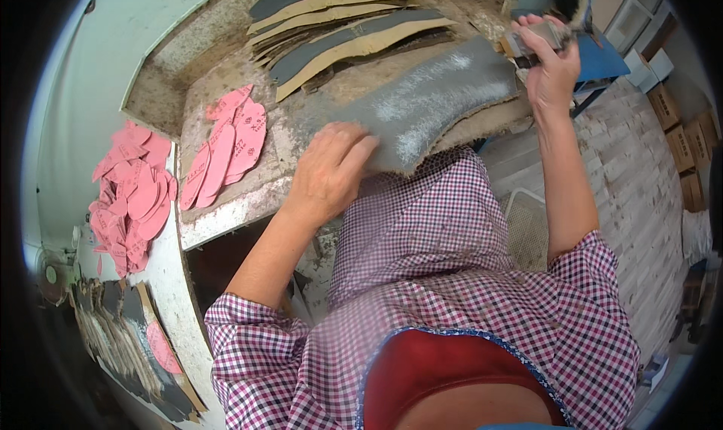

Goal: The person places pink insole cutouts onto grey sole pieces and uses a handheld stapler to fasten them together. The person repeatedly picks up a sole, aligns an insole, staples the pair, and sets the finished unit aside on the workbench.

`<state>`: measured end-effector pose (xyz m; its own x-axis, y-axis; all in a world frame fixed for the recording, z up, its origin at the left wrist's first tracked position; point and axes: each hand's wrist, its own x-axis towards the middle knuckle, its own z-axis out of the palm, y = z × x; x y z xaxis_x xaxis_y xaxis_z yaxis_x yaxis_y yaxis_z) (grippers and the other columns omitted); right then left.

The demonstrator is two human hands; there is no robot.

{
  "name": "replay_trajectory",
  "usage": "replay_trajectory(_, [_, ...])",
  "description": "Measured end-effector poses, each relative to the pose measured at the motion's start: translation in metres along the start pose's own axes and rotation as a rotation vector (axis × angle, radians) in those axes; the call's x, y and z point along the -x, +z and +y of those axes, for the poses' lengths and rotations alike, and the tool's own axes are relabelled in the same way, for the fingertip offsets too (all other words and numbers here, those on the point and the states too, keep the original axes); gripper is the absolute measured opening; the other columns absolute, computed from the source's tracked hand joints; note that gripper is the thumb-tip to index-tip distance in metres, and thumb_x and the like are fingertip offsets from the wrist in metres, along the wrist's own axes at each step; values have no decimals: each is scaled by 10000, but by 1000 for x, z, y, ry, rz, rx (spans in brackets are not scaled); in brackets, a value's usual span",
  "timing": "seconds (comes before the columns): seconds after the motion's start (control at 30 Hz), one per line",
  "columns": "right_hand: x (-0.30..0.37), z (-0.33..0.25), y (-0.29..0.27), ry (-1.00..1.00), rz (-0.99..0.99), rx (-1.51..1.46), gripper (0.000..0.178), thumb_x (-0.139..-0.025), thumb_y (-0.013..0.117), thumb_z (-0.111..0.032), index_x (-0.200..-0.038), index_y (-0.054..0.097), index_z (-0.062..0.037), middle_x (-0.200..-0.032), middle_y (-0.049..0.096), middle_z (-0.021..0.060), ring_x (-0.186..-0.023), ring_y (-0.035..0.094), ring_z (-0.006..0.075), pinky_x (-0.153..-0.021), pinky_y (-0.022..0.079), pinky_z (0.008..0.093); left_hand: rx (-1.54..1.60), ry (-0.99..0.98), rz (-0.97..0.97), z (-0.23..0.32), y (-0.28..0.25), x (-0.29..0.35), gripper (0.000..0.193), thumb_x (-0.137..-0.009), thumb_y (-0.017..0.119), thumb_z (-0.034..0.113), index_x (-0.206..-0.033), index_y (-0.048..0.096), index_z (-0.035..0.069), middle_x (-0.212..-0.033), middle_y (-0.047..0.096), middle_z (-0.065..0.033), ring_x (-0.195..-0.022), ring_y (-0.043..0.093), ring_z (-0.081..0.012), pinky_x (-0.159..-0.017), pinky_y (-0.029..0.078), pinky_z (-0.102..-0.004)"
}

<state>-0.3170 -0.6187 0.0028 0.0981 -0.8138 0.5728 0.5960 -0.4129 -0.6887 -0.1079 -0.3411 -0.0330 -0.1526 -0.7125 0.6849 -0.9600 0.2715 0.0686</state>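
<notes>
A grey sheet (pixel 452 91) with white smears on its upper face lies at the front of the worktable, its near edge rough and hanging over my lap. My left hand (pixel 331 166) presses on the left end of this sheet, fingers bent and close together, the tips partly hidden. Raised past the sheet's right end, my right hand (pixel 553 72) is closed around a grey-beige, block-like tool (pixel 541 38), perhaps a flat brush. Left of my left hand lie several pink printed oval pieces (pixel 245 140), overlapping on the table.
Behind the sheet are stacked grey-and-tan curved pieces (pixel 361 42). A pile of pink pieces (pixel 135 196) sits on a white surface at left, with more grey sheets (pixel 135 340) below. A blue table (pixel 602 61) and cardboard boxes (pixel 681 147) stand at right.
</notes>
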Motion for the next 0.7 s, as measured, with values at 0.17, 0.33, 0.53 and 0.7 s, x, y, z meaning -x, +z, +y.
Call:
replay_trajectory(0.17, [-1,4,-36,242,0,-437,339,-824,597,59,-1150,507,48,-1145,580,183,-1171,563,336,-1076,399,627,79,-188,-46,-17,5,-1,445,-719,608,-81,-1138,647,66,-1052,675,-146,-983,658,-334,-842,537,-416])
replay_trajectory(0.33, [0,33,-69,448,157,-564,446,-889,508,-60,-1296,459,116,-1325,522,240,-1318,416,442,-1156,273,580,278,-483,201,-31,17,-5,342,-851,599,-40,-1180,641,45,-991,695,-162,-887,686,-271,-794,535,-352])
replay_trajectory(0.53, [4,48,-105,604,301,-481,513,-942,450,-61,-1384,346,177,-1488,327,326,-1418,257,465,-1205,159,558,504,-634,566,-56,-48,30,329,-902,634,16,-1230,641,32,-1066,702,-71,-951,613,-117,-872,480,-270])
replay_trajectory(0.7, [-9,55,-97,650,306,-289,444,-991,448,-60,-1386,389,134,-1428,458,250,-1349,422,350,-1182,262,522,421,-814,839,-29,-188,132,359,-906,615,28,-1265,620,12,-1098,680,-35,-971,611,-141,-894,485,-288])
